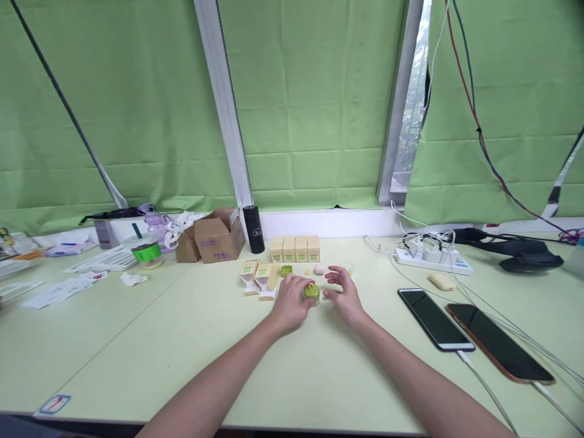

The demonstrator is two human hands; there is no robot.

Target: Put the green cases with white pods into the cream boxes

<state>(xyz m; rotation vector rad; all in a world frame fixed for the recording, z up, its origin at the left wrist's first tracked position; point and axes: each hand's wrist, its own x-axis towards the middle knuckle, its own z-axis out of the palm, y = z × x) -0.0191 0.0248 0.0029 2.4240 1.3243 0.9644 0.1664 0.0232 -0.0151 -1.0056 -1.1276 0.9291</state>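
Note:
My left hand [292,302] grips a small clear container with a green lid [312,291] and a little ring on top, low over the table. Just to its right, my right hand [342,294] is open, its fingers apart and curved toward the container without visibly holding anything. Behind the hands lie a small green piece [286,270], a pale pinkish piece [319,269] and a tiny yellow piece [306,272]. A round clear dish [347,267] sits partly behind my right hand. Left of my left hand are two opened small cartons [265,277].
Several closed small cartons [295,249] stand in a row at the back, near a black bottle [253,229] and a brown cardboard box [219,236]. Two phones [436,319] with cables lie at the right, before a power strip [433,260]. A green-banded cup [146,252] stands left.

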